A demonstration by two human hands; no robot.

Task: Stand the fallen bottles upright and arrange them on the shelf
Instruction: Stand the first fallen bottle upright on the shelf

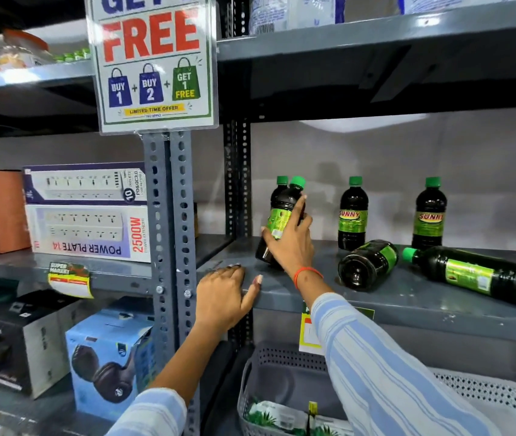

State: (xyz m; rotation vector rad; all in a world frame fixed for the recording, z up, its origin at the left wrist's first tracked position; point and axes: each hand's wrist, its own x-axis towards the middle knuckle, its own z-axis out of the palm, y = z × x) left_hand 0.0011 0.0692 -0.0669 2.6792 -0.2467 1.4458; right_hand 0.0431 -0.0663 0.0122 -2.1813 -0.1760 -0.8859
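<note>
My right hand (291, 240) grips a dark bottle with a green cap and green label (277, 212), tilted, its base near the grey shelf (407, 305). A second bottle (281, 184) stands just behind it, mostly hidden. Two more bottles stand upright at the back, one (352, 215) in the middle and one (429, 215) to the right. Two bottles lie on their sides: one (367, 265) with its base toward me, one (483, 275) lengthwise at the right. My left hand (223, 294) rests flat on the shelf's front edge, holding nothing.
A perforated steel post (168, 231) with a "FREE" offer sign (153, 61) divides the bays. Power-strip boxes (88, 215) fill the left bay. Headphone boxes (109, 360) sit below. A grey perforated basket (282, 382) is under the bottle shelf.
</note>
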